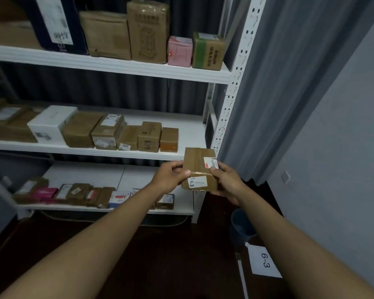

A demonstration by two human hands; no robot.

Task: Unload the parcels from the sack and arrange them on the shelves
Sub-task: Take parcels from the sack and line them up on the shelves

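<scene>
Parcel (200, 168) sits between both hands before the shelves (121, 67). Left hand (171, 176) grips its nine o'clock edge; right hand (227, 182) clasps its three o'clock side.

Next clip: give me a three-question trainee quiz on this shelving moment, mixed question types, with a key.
1. True or false: the brown parcel is held by both the left hand and the right hand.
2. On the middle shelf, free space lies at which end? A) left B) right C) neither
3. Fill in: on the top shelf, the pink box stands between a tall brown parcel and a box with ____ tape.

Key: 1 true; 2 B; 3 green.
</scene>
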